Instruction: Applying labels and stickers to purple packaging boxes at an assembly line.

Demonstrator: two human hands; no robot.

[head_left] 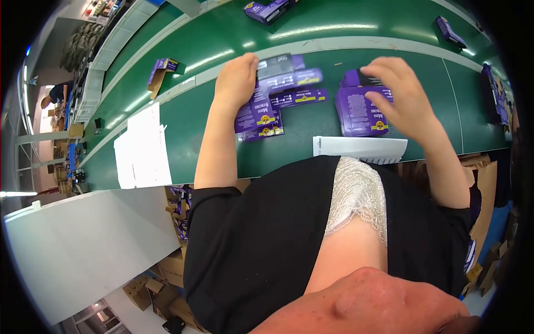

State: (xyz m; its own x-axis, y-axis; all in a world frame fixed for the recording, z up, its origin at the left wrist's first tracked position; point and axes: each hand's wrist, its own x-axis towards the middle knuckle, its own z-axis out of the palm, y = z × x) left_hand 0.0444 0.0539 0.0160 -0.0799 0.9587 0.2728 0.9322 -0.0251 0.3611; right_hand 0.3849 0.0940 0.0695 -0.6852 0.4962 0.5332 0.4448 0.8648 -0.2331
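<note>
My left hand (pixel 236 80) is closed on the left edge of a purple printed carton (pixel 260 106), which looks flat and partly blurred. More flat purple cartons lie under it, one flap (pixel 303 98) sticking out to the right. To the right sits a stack of flat purple cartons (pixel 356 111) with yellow and black print. Over the right side of that stack hovers my right hand (pixel 403 94), fingers curved and apart, the thumb near the top carton. I see nothing held in it.
White papers (pixel 142 147) lie on the green table (pixel 194 119) at left, and a white booklet (pixel 361 147) sits at the near edge. Small purple cartons (pixel 161 75) stand along the far side. Brown cardboard boxes (pixel 172 267) sit below the table. A person (pixel 55 97) is far left.
</note>
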